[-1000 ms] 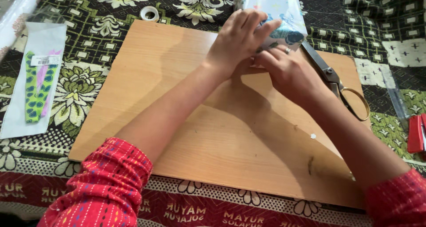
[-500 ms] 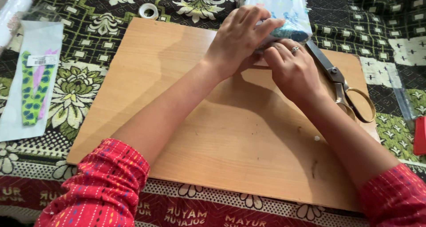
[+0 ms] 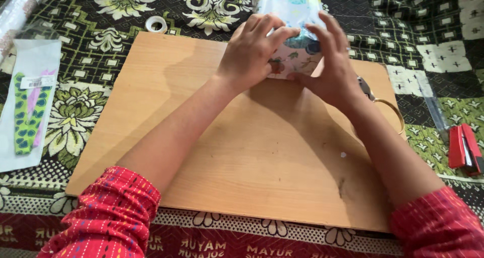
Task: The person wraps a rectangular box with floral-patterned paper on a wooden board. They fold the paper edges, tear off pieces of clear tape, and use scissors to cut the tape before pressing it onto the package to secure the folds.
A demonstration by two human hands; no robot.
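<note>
A box wrapped in white paper with blue and green flowers (image 3: 295, 6) stands at the far edge of a wooden board (image 3: 212, 147). My left hand (image 3: 252, 48) presses on its left near corner, fingers curled over the top edge. My right hand (image 3: 333, 61) lies against its right side with fingers spread and the thumb under the near face. Both hands clasp the box between them. Large metal scissors (image 3: 385, 104) lie just right of my right wrist, mostly hidden by it.
A roll of clear tape (image 3: 156, 24) sits beyond the board's far left corner. A white packet with green patterned strips (image 3: 27, 106) lies at the left. A red stapler (image 3: 464, 148) rests at the right, on a patterned cloth (image 3: 428, 36).
My right hand has opened from pinching the paper at the box's near end to a spread hold on its side. The box's near face now shows folded flat.
</note>
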